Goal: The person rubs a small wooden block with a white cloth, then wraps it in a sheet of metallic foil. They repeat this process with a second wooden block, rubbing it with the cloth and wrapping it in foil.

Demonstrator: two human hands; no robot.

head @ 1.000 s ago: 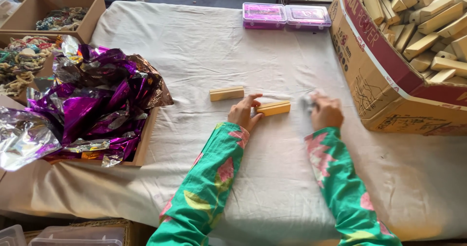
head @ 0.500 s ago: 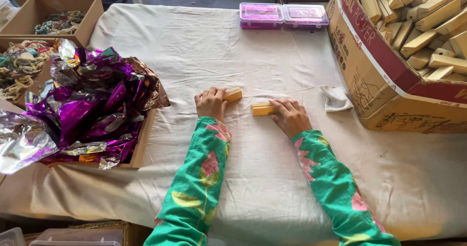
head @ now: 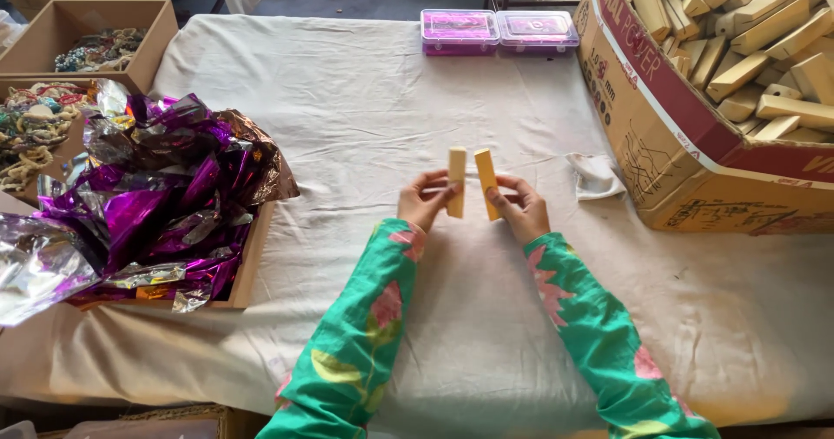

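Surface: desk (head: pixel 365 100) covered with a white cloth.
Left hand (head: pixel 423 201): grips a pale rectangular wooden block (head: pixel 457 181), held upright above the desk.
Right hand (head: pixel 519 208): clasps a second pale wooden block (head: pixel 486 183), slightly tilted, just beside the first.
Right side: large cardboard box (head: pixel 660 135) full of similar blocks.
Left side: crumpled purple foil (head: pixel 148 204).

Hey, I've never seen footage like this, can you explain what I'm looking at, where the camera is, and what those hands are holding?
The camera sits on a person's head and looks down at their own two arms in green flowered sleeves. The left hand holds one wooden block upright; the right hand holds a second block beside it. Below is a table under a white cloth. On it lie a cardboard box of similar blocks, a tray of purple foil, two pink plastic cases and a small rag.
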